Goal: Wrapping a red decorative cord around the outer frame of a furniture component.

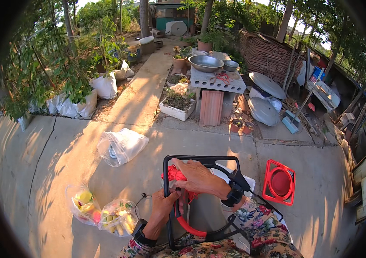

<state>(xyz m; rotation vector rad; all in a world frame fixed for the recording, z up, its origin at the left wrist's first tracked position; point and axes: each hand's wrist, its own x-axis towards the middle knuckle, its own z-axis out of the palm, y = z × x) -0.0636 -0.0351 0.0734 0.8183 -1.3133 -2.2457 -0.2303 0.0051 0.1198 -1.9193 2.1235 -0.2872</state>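
On the concrete yard, low in the head view, we find both hands at a black frame, rectangular with rounded corners and a red curved section at its lower edge. It stands close before the person, presumably so both hands can reach it. The right hand lies over a bundle of red cord at the frame's left side, fingers curled around it. The left hand grips the left bar below, fingers closed on it, apparently steadying it. The cord looks thin, bright red, wound in a loose clump. Nearby we note a red holder and clear bags of fruit.
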